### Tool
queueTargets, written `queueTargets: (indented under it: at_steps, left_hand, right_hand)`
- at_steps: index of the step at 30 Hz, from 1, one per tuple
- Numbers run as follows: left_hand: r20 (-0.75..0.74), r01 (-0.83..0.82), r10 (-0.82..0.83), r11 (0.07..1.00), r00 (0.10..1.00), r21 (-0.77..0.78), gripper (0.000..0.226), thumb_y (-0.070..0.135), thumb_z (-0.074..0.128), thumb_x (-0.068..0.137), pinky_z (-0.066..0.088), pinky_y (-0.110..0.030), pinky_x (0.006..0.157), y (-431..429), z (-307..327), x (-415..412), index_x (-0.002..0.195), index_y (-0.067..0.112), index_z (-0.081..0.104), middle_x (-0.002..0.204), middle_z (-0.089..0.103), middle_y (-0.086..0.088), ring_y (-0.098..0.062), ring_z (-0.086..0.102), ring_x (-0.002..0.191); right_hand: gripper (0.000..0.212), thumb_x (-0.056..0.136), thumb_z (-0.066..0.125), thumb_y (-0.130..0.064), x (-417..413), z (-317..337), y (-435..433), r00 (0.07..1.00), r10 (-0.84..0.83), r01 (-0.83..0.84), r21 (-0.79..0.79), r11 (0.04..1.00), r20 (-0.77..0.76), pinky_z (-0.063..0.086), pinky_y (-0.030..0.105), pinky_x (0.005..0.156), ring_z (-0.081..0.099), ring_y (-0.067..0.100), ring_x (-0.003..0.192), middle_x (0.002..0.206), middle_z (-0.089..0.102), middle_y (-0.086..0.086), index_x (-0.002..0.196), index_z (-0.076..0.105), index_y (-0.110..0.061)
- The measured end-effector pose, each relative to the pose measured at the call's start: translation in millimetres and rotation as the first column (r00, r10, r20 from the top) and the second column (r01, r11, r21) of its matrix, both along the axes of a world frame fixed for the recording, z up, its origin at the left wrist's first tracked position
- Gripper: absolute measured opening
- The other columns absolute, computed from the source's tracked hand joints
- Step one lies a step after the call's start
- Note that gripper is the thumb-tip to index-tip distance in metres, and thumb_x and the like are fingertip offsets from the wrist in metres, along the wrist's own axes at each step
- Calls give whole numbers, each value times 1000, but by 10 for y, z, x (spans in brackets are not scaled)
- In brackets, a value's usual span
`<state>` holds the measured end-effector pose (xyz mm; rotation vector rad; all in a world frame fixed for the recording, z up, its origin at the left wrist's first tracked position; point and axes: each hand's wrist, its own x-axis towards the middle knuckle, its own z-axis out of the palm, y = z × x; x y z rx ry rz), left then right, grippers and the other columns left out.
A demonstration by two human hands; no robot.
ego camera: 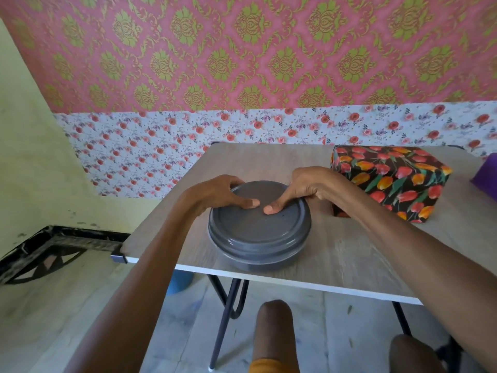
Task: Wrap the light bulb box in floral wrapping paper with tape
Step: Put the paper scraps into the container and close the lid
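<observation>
A box covered in black paper with red and orange tulips (390, 181) lies on the right side of the wooden table (349, 254). In front of me stands a round grey lidded container (259, 232). My left hand (217, 193) grips its left rim, thumb pressed flat on the lid. My right hand (304, 188) grips the right rim, thumb also on the lid, the two thumb tips almost meeting. No tape shows in view.
A purple object (485, 175) sits at the table's far right edge, partly cut off. The table has black metal legs (228, 305) and a white front edge. My knees (274, 335) are below it. Patterned wallpaper covers the wall behind.
</observation>
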<state>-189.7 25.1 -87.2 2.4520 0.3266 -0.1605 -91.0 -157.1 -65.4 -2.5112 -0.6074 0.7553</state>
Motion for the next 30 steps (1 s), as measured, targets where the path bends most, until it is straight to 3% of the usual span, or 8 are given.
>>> queueTargets:
  at_steps: [5,9,13,16,18,21,24,30]
  left_hand:
    - [-7,10,-11,998,1000,-64,39,53,72,79,50,-25,76,65,83,-25,108,32,59,105,61,12,-9,58,95]
    - [16,31,-29,983,999,-184,65,69,67,66,53,-27,83,157,163,-165,117,29,59,113,65,8,-11,63,102]
    - [171,-32,109,917,979,-397,55,68,27,94,50,-32,91,212,127,-302,111,30,63,107,65,2,-14,62,102]
    - [225,-103,322,751,920,-652,59,60,23,98,56,-38,89,257,50,-317,126,24,61,112,71,-9,-23,69,102]
    - [235,-135,380,732,895,-668,47,51,32,101,54,-40,91,300,-12,-306,122,22,63,113,70,-7,-24,67,104]
    - [195,-153,293,839,936,-522,32,43,57,95,52,-38,91,264,-111,-288,113,18,65,116,67,-5,-24,64,105]
    - [177,-169,181,982,967,-84,29,26,74,86,53,-33,89,220,-285,-211,115,23,69,114,67,0,-15,62,94]
    - [265,-250,219,964,939,89,31,12,76,81,61,-35,77,369,-349,-402,101,31,61,98,70,2,-17,67,81]
  right_hand:
    - [83,42,96,-47,-73,124,19,1000,5,-5,59,998,-9,56,32,81,66,23,94,100,70,10,104,66,0]
    - [66,43,99,-37,-118,123,-35,999,6,11,307,952,-54,56,40,92,71,25,91,94,75,9,96,71,-8]
    - [12,81,77,-15,-193,196,-99,947,-38,242,633,735,-318,57,34,69,69,24,73,82,73,11,85,68,-8]
    - [9,90,68,-18,-195,356,-115,896,-50,379,701,604,-441,52,33,65,65,21,72,77,70,6,87,67,-9]
    - [10,91,68,-18,-133,450,-92,881,-104,448,745,494,-461,52,33,69,63,22,75,81,67,6,86,66,-9]
    - [10,92,64,-19,32,401,32,857,-267,509,805,305,-441,52,34,78,64,25,82,87,67,8,87,64,-11]
    - [13,92,61,-21,180,87,214,783,-442,580,771,263,-438,50,35,77,62,25,85,96,65,11,97,59,-8]
    - [35,89,64,-12,459,-443,452,640,-498,744,635,209,-585,53,36,90,58,24,98,108,60,10,122,56,-5]
